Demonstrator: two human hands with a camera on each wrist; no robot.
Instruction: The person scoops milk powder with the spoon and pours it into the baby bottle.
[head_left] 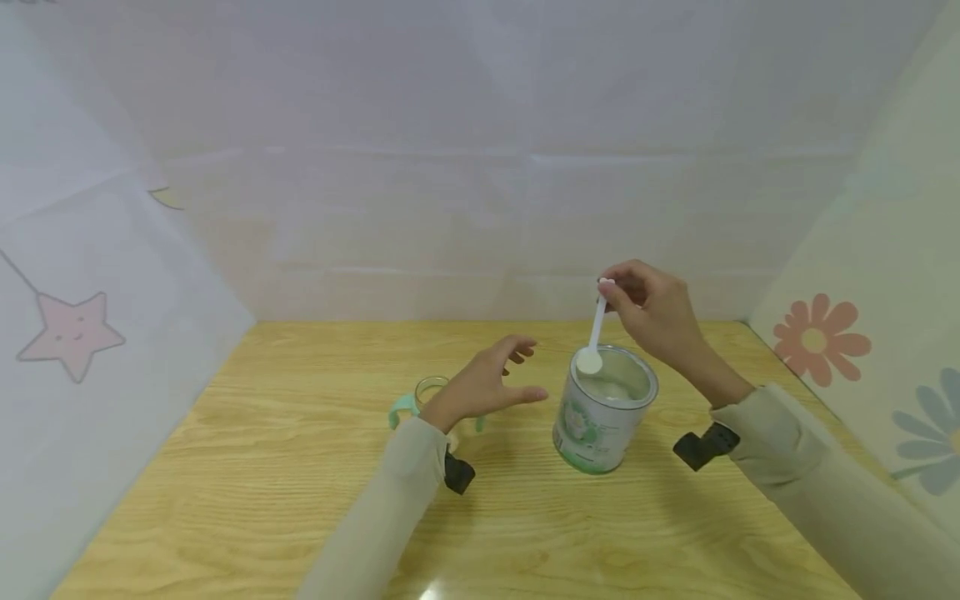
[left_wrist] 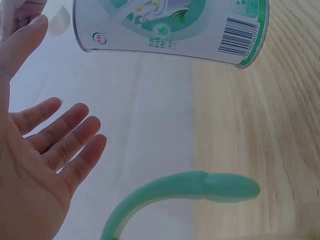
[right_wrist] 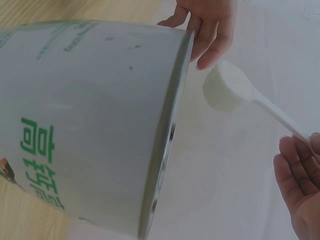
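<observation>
The step in hand appears to be scooping powder. The right hand (head_left: 654, 312) pinches the handle end of a white scoop (head_left: 592, 342), whose bowl hangs at the near rim of the open tin (head_left: 603, 412). The tin stands upright on the worktop (head_left: 262, 467), right of centre. The left hand (head_left: 487, 385) hovers with a wide, empty grip just beside the tin, not touching it, above a small glass bottle (head_left: 430, 390) with green handles.

The next move likely calls for the left hand to steady the tin or the bottle, and for a level carry of the scoop.

The head view alone shows the bottle's mouth and the tin's interior. The left wrist view shows the spread fingers (left_wrist: 65, 135), one green handle (left_wrist: 200, 187) and the tin's barcode. The right wrist view shows the scoop bowl (right_wrist: 227, 90) from outside; whether it is loaded cannot be told.
</observation>
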